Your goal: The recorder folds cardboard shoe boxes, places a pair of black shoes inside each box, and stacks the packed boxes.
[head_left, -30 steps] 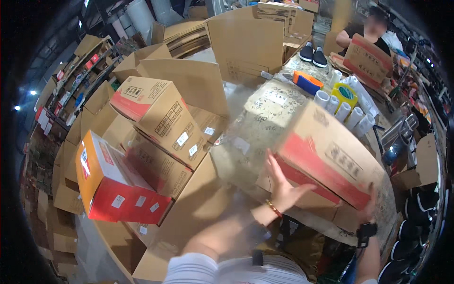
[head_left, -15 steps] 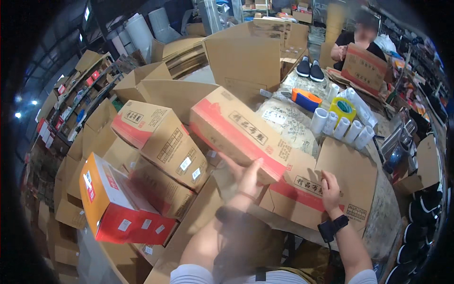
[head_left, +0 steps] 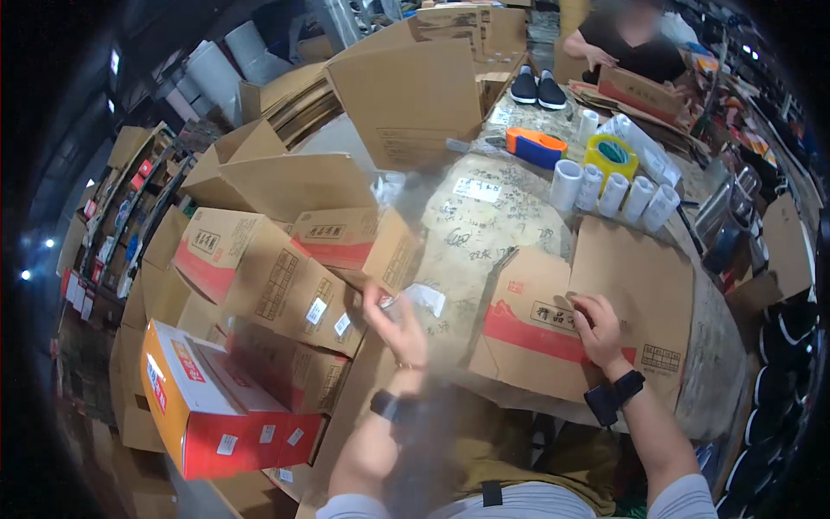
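My left hand [head_left: 399, 336] is at the lower end of a brown and red shoe box [head_left: 333, 233], its thumb and fingers apart. Whether the fingertips still touch the box I cannot tell. That box leans among other boxes in a big open carton. My right hand [head_left: 598, 329] rests on a partly unfolded brown box with a red band [head_left: 527, 333] on the table, its fingers loosely bent and the thumb apart. Beside the left box stand another brown shoe box [head_left: 285, 268] and an orange and red box [head_left: 229, 406].
On the table [head_left: 467, 221] are several white label rolls [head_left: 566, 184], a yellow tape roll [head_left: 610, 156], an orange and blue tape dispenser [head_left: 536, 147] and dark slip-on shoes [head_left: 538, 88]. A large open carton [head_left: 406, 99] stands behind. Across the table a person [head_left: 631, 48] handles a box.
The shoe box from my left hand has gone left and down into the big carton, and that hand has moved left. My right hand stays on the partly unfolded box. The other person's box is lowered.
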Tool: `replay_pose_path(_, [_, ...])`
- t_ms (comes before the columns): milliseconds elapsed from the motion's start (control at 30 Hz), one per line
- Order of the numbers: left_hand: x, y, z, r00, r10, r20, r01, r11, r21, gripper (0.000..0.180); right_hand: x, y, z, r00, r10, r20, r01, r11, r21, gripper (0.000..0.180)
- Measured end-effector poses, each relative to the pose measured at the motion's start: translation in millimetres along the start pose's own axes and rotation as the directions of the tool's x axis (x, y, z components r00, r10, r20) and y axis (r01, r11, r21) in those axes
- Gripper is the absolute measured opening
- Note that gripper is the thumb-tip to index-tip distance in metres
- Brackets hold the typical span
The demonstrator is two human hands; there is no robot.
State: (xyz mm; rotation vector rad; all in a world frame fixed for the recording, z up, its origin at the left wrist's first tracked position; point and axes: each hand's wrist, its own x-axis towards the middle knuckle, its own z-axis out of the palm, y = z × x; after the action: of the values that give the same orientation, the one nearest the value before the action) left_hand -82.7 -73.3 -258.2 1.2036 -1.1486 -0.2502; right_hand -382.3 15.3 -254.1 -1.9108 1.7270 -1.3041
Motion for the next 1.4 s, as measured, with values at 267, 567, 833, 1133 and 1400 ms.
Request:
replay_pose_path(267, [75.8,-95.9,-11.4,0.809,-0.568,0.151,0.583,0.744,-0.327,0.032,0.5,-6.2,15.1,0.997,-0.072,-0.027,0.073,0.997,0.018,0.021])
replay_pose_path(567, [-65.2,11.0,11.9,0.801,0.070,0.594,-0.165,0.980,0.108,0.055,-12.2,16.6,-15.3,0.949,0.316,-0.010,-0.278,0.848,0.450,0.016])
replay_pose_path(833, [-87.2,15.8,-21.8,0.609,-0.163,0.776,0.071,0.986,0.151,0.064,-146.0,29.3,-106.4,0.855,0.307,-0.417,-0.479,0.775,-0.412,0.040])
replay_pose_path(1133, [-48.7,105.2,-22.8,0.699,0.387,0.601,-0.082,0.879,-0.470,0.094,-154.3,0.9,-169.0,0.838,0.526,-0.143,-0.545,0.815,-0.196,0.088])
replay_pose_path(1400, [-42.7,181.7,34.0,0.744,0.610,0.272,-0.214,0.604,-0.767,0.097,-120.0,-75.1,-231.9,0.914,0.393,0.102,-0.381,0.742,0.552,0.075])
